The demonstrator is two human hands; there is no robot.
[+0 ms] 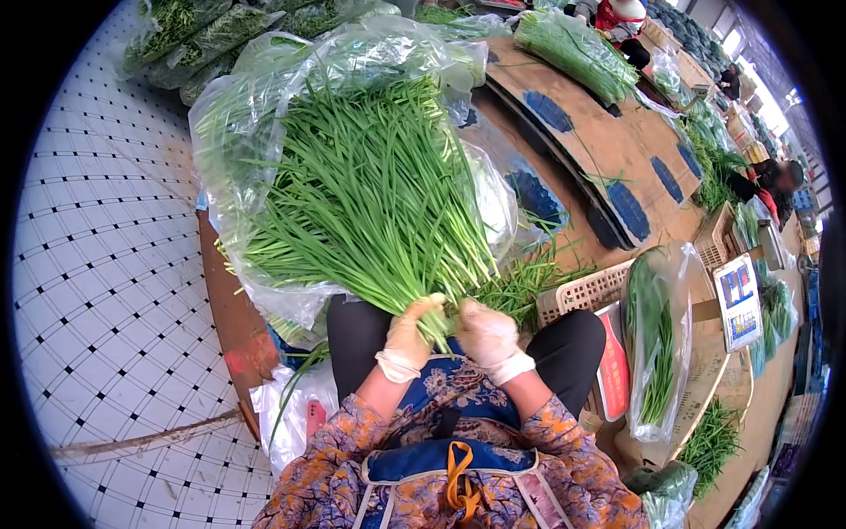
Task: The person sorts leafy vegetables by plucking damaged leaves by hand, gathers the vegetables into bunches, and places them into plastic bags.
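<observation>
Long green leafy stalks [370,185] lie fanned out in a big heap on clear plastic sheeting [233,132] in front of me. My left hand [411,338], in a pale glove, is closed around the stalk ends at the heap's near edge, with the ends poking out below it. Close beside it on the right, my right hand [489,335], also gloved, has its fingers curled in at the stalks' edge. What those fingers hold, if anything, is hidden. Loose green trimmings [520,291] lie just beyond my right hand.
A beige plastic crate [577,291], a bagged bundle of greens [656,344] and a scale display [738,295] stand at right. Filled bags [185,44] lie top left. Brown boards [599,132] extend behind. Co-workers [617,22] sit farther off. A white bag [286,414] lies lower left.
</observation>
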